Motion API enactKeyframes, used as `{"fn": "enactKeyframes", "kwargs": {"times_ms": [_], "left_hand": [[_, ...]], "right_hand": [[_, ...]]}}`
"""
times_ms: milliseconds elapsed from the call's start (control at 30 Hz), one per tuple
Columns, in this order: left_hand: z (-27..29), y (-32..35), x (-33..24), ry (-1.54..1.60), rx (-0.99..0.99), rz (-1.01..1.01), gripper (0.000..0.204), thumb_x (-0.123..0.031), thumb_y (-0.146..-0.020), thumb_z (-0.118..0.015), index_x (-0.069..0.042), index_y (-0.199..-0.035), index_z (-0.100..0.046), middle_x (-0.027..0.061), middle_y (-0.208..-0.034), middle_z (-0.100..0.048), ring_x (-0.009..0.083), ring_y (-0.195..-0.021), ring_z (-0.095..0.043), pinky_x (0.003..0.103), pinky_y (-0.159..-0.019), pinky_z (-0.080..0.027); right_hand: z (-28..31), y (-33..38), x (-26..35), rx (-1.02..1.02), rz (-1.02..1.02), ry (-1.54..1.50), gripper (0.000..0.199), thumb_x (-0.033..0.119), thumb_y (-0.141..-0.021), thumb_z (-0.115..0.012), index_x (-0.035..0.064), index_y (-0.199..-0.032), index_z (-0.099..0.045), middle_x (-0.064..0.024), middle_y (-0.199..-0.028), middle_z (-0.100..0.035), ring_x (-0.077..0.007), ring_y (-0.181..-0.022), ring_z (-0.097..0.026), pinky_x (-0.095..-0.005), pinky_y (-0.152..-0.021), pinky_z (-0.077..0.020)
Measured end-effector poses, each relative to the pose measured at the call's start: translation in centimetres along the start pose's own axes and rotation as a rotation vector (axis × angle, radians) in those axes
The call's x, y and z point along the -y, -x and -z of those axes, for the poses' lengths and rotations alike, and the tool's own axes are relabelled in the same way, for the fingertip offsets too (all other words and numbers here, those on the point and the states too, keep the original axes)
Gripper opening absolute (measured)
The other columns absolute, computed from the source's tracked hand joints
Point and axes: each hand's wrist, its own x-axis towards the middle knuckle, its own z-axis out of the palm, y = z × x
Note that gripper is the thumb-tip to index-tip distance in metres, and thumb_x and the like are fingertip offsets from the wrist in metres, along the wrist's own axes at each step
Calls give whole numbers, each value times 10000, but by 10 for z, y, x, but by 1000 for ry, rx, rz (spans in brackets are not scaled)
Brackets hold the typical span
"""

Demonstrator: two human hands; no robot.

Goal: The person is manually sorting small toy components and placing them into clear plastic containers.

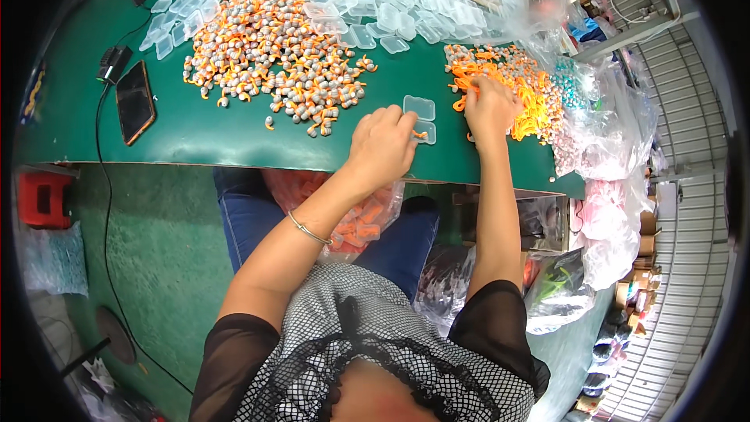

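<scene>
My left hand (384, 143) is closed at the left edge of a small clear plastic case (420, 107), which lies with its lid folded back on the green table. A small orange piece sits in the case's near half, by my fingertips. My right hand (492, 107) reaches into a heap of bright orange and yellow-orange small pieces (533, 101); its fingers are bent together among them, and what they pinch is hidden. Left of both hands spreads a big pile of grey ribbed plugs with orange stems (273, 55).
Many clear cases (391, 12) lie along the table's (211, 141) far side, with plastic bags (601, 117) at right. A phone (135, 103) and a black cable are at left. Below the near edge, a bag of orange-filled cases (363, 223) rests between my legs.
</scene>
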Motion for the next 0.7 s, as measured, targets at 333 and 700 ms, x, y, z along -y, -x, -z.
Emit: {"fn": "enactKeyframes", "kwargs": {"times_ms": [333, 700], "left_hand": [[18, 7, -3, -1, 90, 51, 391, -169, -774, -762, -66, -1121, -615, 103, -955, -580, 312, -969, -580, 441, -837, -454], [28, 9, 6, 90, 125, 26, 412, -185, -747, -797, -33, -1085, -616, 119, -951, -588, 331, -963, -571, 441, -843, -456]], "right_hand": [[48, 56, 43, 187, -98, -948, 144, 20, -802, -724, 41, -938, -680, -80, -882, -688, -223, -801, -638, -366, -737, -490], [50, 52, 58, 237, 173, -725, 135, 136, -838, -707, 100, -969, -704, -67, -1009, -655, -266, -980, -599, -401, -889, -404]]}}
